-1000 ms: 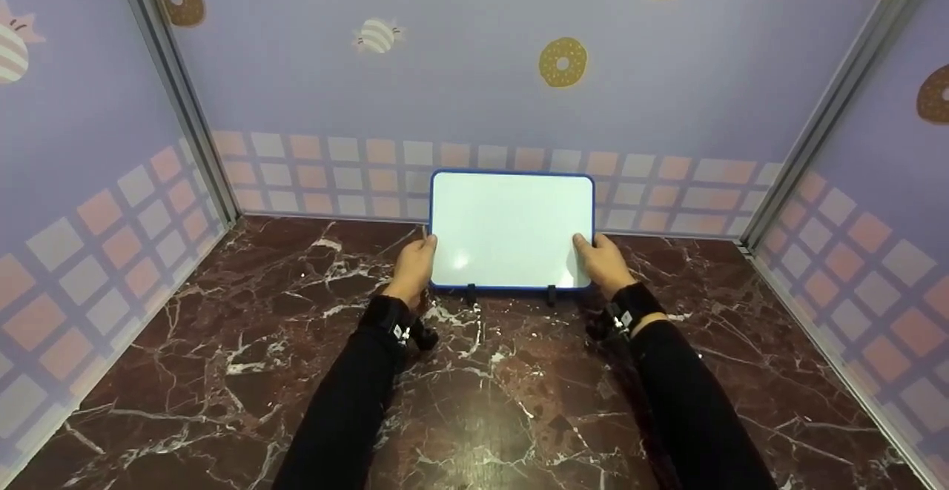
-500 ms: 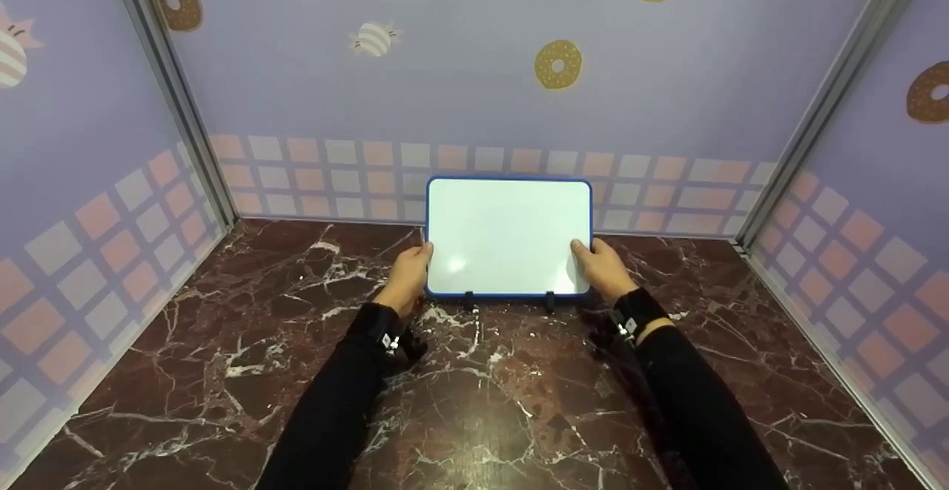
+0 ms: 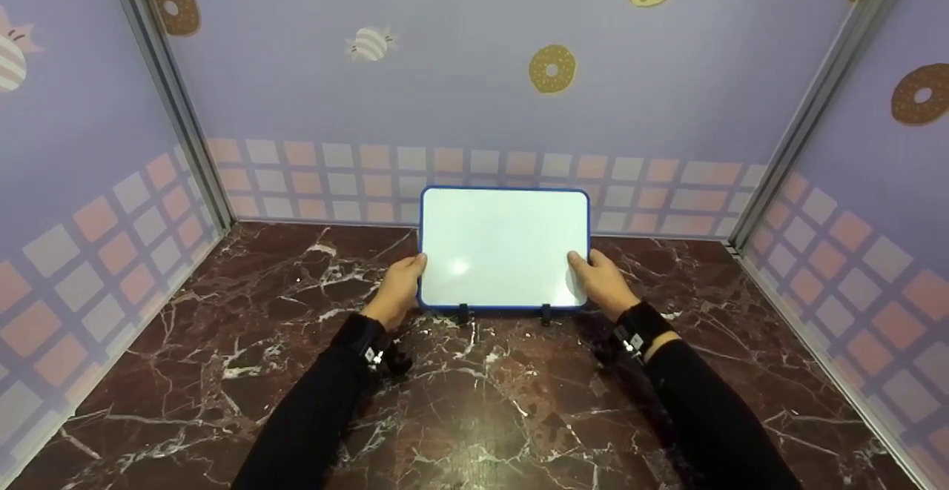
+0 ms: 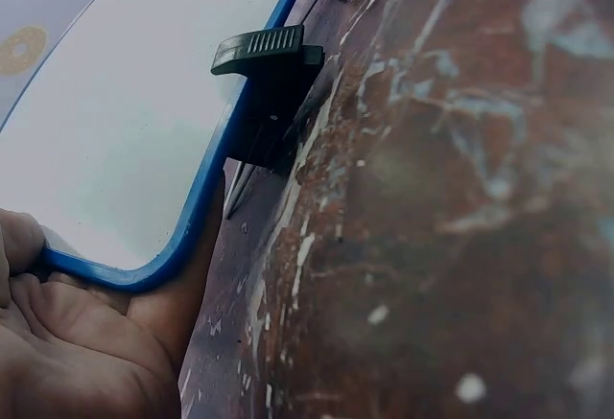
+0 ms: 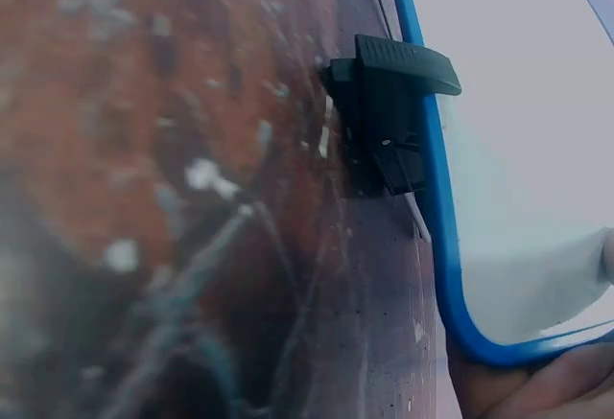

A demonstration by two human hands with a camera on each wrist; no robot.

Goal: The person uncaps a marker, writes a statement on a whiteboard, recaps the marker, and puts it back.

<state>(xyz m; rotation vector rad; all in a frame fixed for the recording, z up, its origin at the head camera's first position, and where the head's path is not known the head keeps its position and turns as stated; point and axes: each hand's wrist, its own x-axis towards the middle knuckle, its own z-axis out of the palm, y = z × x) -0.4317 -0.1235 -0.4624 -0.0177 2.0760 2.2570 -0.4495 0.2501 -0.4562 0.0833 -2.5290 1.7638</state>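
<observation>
The whiteboard [image 3: 504, 247] stands up from the tabletop [image 3: 474, 408], its glossy white face toward the person and its long axis running left to right between the two hands. Neither hand is nearer: the left hand [image 3: 395, 293] grips the whiteboard's left short side and the right hand [image 3: 605, 285] grips its right short side, both below the middle of those sides. Each thumb lies on the front face, with fingers behind the blue frame [image 4: 197, 187].

Two black clips, the left clip [image 3: 464, 313] and the right clip [image 3: 546, 315], hook over the whiteboard's bottom edge, well in from its corners. A thin rod [image 4: 235, 189] shows behind that edge; how much weight the tabletop takes there is hard to tell in the blurred wrist views.

Around the whiteboard the tabletop is dark red-brown marble pattern with pale veins. Behind the whiteboard rises a lilac back wall [image 3: 445, 97] with checks and doughnuts; side walls flank it beyond grey metal posts [image 3: 159, 82].
</observation>
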